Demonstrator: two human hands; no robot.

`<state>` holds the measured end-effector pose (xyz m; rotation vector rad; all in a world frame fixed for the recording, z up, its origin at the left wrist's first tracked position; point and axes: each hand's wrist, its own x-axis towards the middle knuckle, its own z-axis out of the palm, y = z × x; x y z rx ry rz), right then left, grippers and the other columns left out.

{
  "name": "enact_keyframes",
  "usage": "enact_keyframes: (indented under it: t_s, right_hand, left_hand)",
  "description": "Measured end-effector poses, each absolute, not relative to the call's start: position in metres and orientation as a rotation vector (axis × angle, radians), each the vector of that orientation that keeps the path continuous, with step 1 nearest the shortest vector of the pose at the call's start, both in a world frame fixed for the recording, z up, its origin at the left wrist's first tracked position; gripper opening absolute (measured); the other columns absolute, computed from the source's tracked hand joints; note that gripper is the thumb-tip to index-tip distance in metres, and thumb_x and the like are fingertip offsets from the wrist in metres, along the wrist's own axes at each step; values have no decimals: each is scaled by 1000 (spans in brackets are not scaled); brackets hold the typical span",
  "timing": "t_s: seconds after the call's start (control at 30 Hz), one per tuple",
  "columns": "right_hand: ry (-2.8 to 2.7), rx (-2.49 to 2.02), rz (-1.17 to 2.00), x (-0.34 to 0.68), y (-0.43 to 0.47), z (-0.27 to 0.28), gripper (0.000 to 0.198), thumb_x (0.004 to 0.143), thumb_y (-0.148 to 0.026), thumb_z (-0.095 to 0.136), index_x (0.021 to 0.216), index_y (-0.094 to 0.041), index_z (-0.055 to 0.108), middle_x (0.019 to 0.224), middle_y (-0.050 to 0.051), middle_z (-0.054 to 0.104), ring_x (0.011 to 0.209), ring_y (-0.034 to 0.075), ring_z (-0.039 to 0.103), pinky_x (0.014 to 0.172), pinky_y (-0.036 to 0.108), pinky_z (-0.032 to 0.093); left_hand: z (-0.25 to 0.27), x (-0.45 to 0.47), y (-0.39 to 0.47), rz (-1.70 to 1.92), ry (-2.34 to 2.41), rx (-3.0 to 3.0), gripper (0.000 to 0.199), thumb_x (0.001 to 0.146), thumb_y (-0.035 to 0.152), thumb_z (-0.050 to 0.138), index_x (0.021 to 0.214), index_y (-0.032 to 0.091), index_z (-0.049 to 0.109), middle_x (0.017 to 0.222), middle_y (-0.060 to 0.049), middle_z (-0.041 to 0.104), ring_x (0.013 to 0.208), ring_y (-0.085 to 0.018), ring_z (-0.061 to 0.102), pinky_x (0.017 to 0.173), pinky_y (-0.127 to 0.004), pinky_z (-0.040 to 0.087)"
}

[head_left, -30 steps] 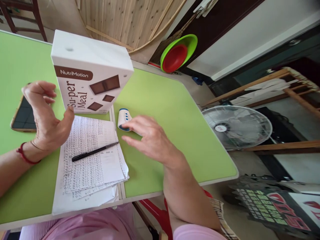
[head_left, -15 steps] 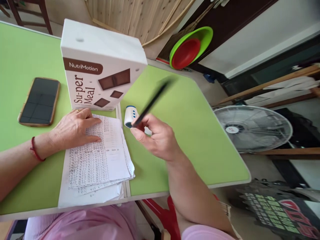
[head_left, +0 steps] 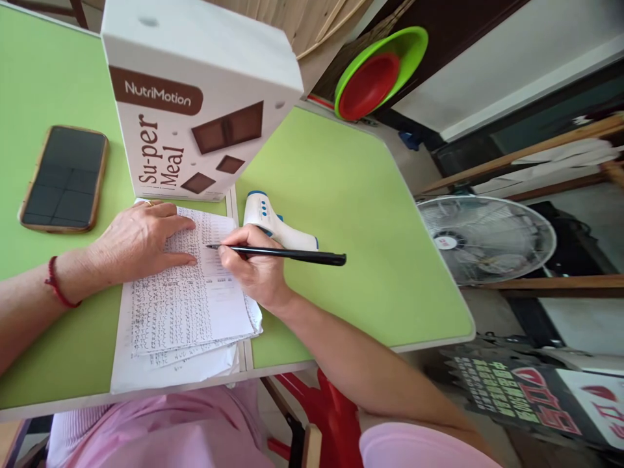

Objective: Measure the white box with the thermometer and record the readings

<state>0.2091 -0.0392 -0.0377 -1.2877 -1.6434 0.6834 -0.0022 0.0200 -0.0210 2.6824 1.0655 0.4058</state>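
A black pen (head_left: pixel 297 255) is pinched in my right hand (head_left: pixel 258 266), its tip at the right part of the top sheet, though I cannot tell whether it touches. My left hand (head_left: pixel 139 244) rests flat with thumb and fingers apart on the upper left of the handwritten papers (head_left: pixel 175 318). The papers form a loose stack with curled lower edges. Just beyond my right hand lies a white and blue infrared thermometer (head_left: pixel 277 224), partly hidden by that hand. A white NutriMotion box (head_left: pixel 175 140) stands upright behind the papers.
A phone (head_left: pixel 65 179) in a brown case lies left of the box. The green table (head_left: pixel 370 286) has a seam under the papers. Off its right side are a fan (head_left: pixel 487 240), a green basin (head_left: pixel 414 49) with a red basin (head_left: pixel 368 88), and a red stool (head_left: pixel 331 416) below.
My right hand has moved left and down onto the papers, swinging the pen from pointing up to lying nearly level. More of the thermometer shows. My left hand stays on the papers.
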Motion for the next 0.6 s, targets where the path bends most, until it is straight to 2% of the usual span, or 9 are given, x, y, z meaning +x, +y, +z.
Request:
enact_keyframes:
  t_s: [0.27, 0.6]
  right_hand:
    - [-1758, -1257, 654, 210, -40, -38, 13, 84, -28, 59, 73, -24, 55, 64, -5, 56, 55, 9, 45, 55, 26, 43]
    - [-1802, -1294, 659, 210, -40, -37, 13, 83, -27, 56, 72, -24, 51, 64, -4, 56, 56, 10, 46, 55, 26, 43]
  left_hand:
    - [-23, -1, 20, 414, 1068, 2673, 45, 81, 49, 73, 115, 20, 72, 91, -7, 66, 81, -26, 64, 73, -34, 46]
    - [-23, 0, 18, 423, 1085, 2705, 44, 81, 50, 72, 115, 21, 71, 94, -7, 68, 84, -25, 65, 76, -34, 48]
